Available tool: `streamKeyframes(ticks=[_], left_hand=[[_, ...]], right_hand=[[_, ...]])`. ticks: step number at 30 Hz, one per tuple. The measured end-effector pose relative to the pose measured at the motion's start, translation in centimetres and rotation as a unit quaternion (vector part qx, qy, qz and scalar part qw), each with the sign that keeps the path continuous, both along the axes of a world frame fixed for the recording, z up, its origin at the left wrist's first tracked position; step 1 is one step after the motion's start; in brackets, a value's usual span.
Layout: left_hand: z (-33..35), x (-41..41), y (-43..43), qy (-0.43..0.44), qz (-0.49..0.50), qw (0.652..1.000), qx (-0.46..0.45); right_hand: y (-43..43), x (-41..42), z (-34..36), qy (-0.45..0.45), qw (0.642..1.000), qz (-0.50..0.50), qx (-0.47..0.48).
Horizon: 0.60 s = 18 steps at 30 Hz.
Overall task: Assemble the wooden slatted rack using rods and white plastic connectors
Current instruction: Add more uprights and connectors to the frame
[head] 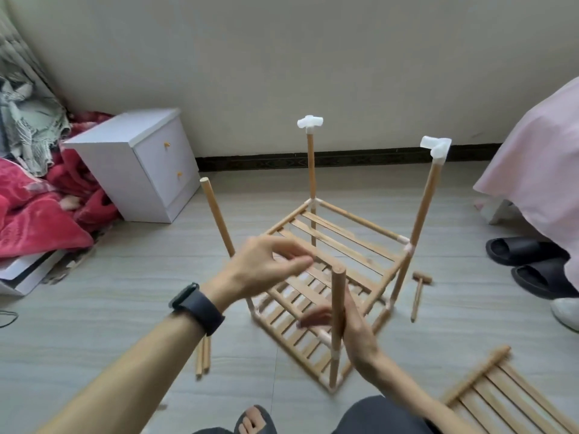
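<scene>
The part-built wooden rack [338, 245] stands on the floor with two slatted shelves and upright rods at its corners. The far rod carries a white connector [310, 122], and the right rod carries another white connector [437, 147]. The left rod [216, 214] and the near rod [338, 308] have bare tops. My right hand [347, 327] holds the near rod at mid-height. My left hand [266, 264], with a dark watch on the wrist, hovers over the upper shelf with fingers loosely extended, holding nothing I can see.
A loose slatted panel [507, 399] lies at the lower right. A small wooden mallet [418, 292] lies right of the rack, two spare rods [203, 355] lie left. A white bedside cabinet [141, 164], red blankets [37, 208], black slippers [532, 264] and my foot [253, 421] surround the work area.
</scene>
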<state>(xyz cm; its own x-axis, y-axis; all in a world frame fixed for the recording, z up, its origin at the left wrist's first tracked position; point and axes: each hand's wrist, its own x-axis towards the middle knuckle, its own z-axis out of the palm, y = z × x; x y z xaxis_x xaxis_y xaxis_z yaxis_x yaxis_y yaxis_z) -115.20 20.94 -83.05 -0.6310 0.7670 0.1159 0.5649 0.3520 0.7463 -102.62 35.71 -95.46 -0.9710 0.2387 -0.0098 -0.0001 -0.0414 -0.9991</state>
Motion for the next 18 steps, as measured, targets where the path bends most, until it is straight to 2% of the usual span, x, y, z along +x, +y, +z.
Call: streamKeyframes(ticks=[2,3,5,6,8,9,11,13,14,18], left_hand=[[0.1,-2.0,0.1,0.066,0.094,0.993,-0.019],[0.1,-3.1,0.0,0.117,0.15,0.98,-0.061],[0.0,-5.2,-0.7,0.223,0.252,0.929,-0.154],[0.1,-6.1,-1.2,0.269,0.295,0.901,-0.172],[0.1,-7.6,-2.3,0.308,0.356,0.87,-0.148],[0.0,-8.2,-2.8,0.286,0.377,0.872,-0.121],[-0.1,-8.9,-3.2,0.164,0.379,0.91,-0.041],[0.1,-8.4,-3.1,0.005,0.333,0.941,0.054],[0.1,-7.9,-2.9,-0.04,0.307,0.947,0.083],[-1.1,-5.1,-2.1,-0.033,0.258,0.956,0.14]], right_hand=[[-0.9,0.0,0.0,0.015,0.999,-0.016,-0.034],[-0.9,0.1,0.0,0.015,0.998,-0.037,-0.044],[0.1,0.1,-0.3,0.007,0.996,-0.051,-0.066],[1.0,0.2,-0.4,0.0,0.997,-0.039,-0.07],[3.4,0.6,-0.6,-0.017,0.997,-0.003,-0.071],[4.8,0.8,-0.7,-0.026,0.997,0.009,-0.077],[7.6,1.2,-0.6,-0.034,0.995,0.003,-0.091],[10.2,1.2,-0.6,-0.03,0.993,-0.064,-0.098],[11.3,1.0,-0.5,-0.028,0.987,-0.117,-0.102],[13.9,-1.1,0.3,-0.042,0.945,-0.309,-0.096]])
